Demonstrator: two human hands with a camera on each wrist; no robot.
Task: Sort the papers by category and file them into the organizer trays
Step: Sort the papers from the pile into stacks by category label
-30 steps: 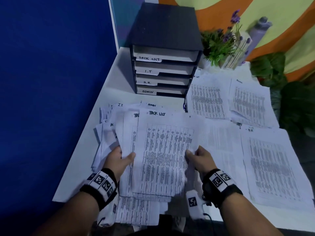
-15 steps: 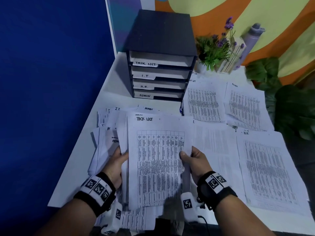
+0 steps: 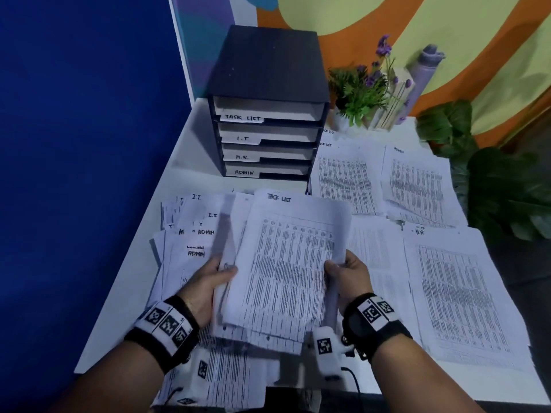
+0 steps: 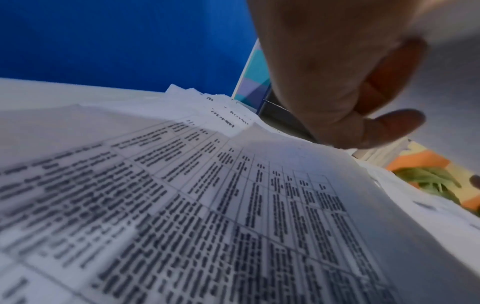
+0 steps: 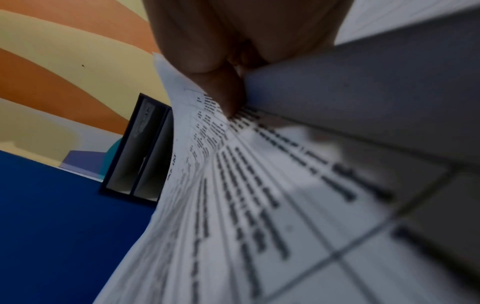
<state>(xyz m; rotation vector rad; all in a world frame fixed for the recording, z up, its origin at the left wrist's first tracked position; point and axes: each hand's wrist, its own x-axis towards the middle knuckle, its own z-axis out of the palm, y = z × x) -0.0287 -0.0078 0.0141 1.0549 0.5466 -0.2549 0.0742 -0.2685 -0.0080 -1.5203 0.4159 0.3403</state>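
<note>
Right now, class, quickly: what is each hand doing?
Left hand: grips the left edge of the stack.
Right hand: pinches the stack's right edge.

Paper sheaf (image 3: 286,263) between both hands (image 3: 208,281)

Organizer (image 3: 268,70) tray labels, top down: TASK LIST, I.T, H.R., ADMIN. Held sheet (image 3: 286,263) headed TASK LIST. Left pile (image 3: 190,234): I.T., ADMIN. Right sheet (image 3: 456,293): H.R. Far sheet (image 3: 414,180): ADMIN.

Organizer (image 3: 268,84) behind paper heap (image 3: 193,242); sorted piles (image 3: 417,186) right, plant (image 3: 360,93) behind.
</note>
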